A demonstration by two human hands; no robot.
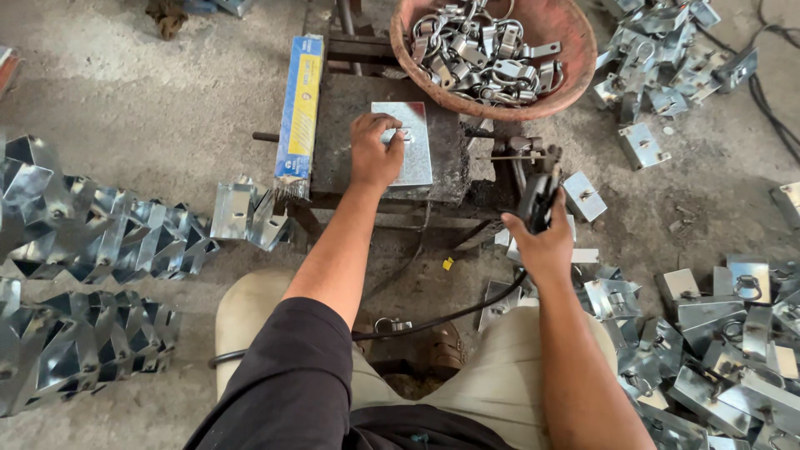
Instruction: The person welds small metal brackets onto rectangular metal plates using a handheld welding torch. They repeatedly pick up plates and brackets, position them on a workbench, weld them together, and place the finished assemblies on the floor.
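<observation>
The left hand point(375, 152) presses its spread fingertips on a flat shiny rectangular metal plate point(408, 143), which lies near the far right corner of a dark, grimy steel work block point(333, 142). The right hand point(543, 242) is clenched around a black welding electrode holder point(537, 200) just off the block's right edge, its black cable point(450, 315) trailing back.

A reddish round basin of metal clamps point(575, 33) overlaps the block's far right corner.

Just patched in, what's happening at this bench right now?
A seated person presses the left hand on a flat metal plate lying on a small dark work block, fingertips by a small ring fitting on the plate. The right hand grips a black electrode holder with a cable trailing back over the lap. A reddish bowl of metal rings sits behind, and bent metal brackets lie piled on the floor.
</observation>
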